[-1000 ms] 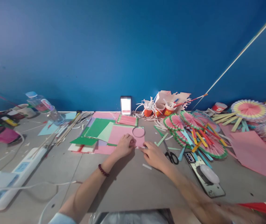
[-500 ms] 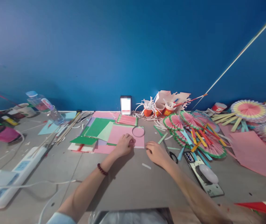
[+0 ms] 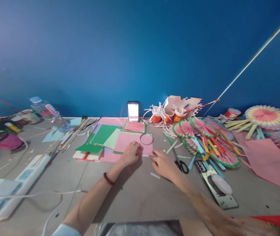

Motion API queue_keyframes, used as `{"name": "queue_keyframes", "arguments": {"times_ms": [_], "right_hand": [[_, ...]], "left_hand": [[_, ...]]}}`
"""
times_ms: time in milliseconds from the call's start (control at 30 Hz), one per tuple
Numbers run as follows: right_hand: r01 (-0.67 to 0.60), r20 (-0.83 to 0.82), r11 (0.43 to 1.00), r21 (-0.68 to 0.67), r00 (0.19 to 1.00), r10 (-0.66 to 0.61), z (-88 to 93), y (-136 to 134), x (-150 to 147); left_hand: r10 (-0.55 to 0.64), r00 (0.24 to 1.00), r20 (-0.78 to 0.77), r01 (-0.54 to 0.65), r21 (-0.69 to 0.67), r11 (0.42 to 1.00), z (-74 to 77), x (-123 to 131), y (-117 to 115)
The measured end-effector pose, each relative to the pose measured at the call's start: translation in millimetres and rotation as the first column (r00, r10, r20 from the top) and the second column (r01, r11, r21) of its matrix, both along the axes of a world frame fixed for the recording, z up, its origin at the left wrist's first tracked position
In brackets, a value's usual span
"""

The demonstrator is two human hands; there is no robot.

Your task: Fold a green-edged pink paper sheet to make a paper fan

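My left hand (image 3: 131,154) rests on the lower edge of a pink sheet of paper (image 3: 125,141), its fingers curled closed on the sheet near the middle. Close to the same sheet's lower right corner is my right hand (image 3: 164,164), thumb and forefinger a little apart with nothing visible between them. A grey ring (image 3: 146,139) lies flat on the pink sheet, beyond the fingers. Under and left of it spread green sheets (image 3: 105,135) and other coloured papers. A small white strip (image 3: 155,175) lies on the table below my right hand.
Scissors (image 3: 183,166), a phone (image 3: 217,185) and folded paper fans (image 3: 222,157) crowd the right side. Paper cups (image 3: 179,115) and a lit screen (image 3: 133,111) stand along the wall. Leftward are a tilted bottle (image 3: 48,111), sticks (image 3: 73,135) and a power strip (image 3: 29,173).
My right hand has moved slightly left, up to the pink sheet's corner, baring more of the scissors' handles. My left hand stays on the sheet. The view has shifted slightly.
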State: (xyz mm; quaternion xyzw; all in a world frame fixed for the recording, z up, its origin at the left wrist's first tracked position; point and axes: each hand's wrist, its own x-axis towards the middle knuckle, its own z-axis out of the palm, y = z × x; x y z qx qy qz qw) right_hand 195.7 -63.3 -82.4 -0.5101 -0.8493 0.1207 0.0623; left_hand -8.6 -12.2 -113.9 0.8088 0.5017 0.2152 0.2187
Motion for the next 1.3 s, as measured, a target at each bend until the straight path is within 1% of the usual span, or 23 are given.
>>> {"name": "queue_keyframes", "arguments": {"times_ms": [167, 267, 500, 667, 800, 867, 933, 1100, 1233, 1300], "right_hand": [[0.068, -0.029, 0.998, -0.018, 0.997, -0.069, -1.1, 0, -1], [0.089, -0.019, 0.996, -0.017, 0.996, -0.090, -2.7, 0, -2], [0.074, -0.005, 0.997, 0.014, 0.997, -0.074, -2.9, 3, 0], [0.066, -0.051, 0.998, 0.012, 0.997, -0.065, -2.6, 4, 6], [0.000, -0.016, 0.998, 0.062, 1.000, 0.001, -4.4, 1, 5], [-0.015, 0.008, 0.998, 0.068, 1.000, 0.014, -4.6, -1, 3], [-0.007, 0.009, 0.998, 0.061, 1.000, 0.006, -4.0, -2, 2], [0.061, -0.030, 0.998, 0.026, 0.998, -0.060, -2.8, 0, 3], [0.098, -0.074, 0.993, 0.068, 0.993, -0.093, -7.5, 5, 7], [0.073, -0.103, 0.992, 0.098, 0.993, -0.063, -10.9, 7, 9]], "left_hand": [[-0.003, 1.000, 0.025, 0.003, -0.002, 1.000, -5.7, -1, 2], [-0.002, 1.000, 0.019, 0.002, -0.002, 1.000, -5.8, -1, 2], [0.011, 1.000, -0.017, -0.011, -0.001, 1.000, -0.9, 1, 0], [0.004, 1.000, -0.008, -0.004, 0.004, 1.000, -3.4, 0, 1], [-0.006, 1.000, 0.017, 0.005, 0.021, 1.000, -5.7, -1, 1], [-0.012, 1.000, 0.020, 0.012, 0.027, 1.000, -6.2, -1, 1], [-0.017, 1.000, 0.013, 0.017, 0.029, 0.999, -6.7, -1, 1], [-0.023, 1.000, -0.005, 0.023, 0.021, 0.999, -8.3, -2, 2], [-0.043, 0.999, -0.013, 0.043, 0.061, 0.997, -7.8, -2, 1], [-0.046, 0.999, -0.004, 0.046, 0.074, 0.996, -7.2, -2, 0]]}}
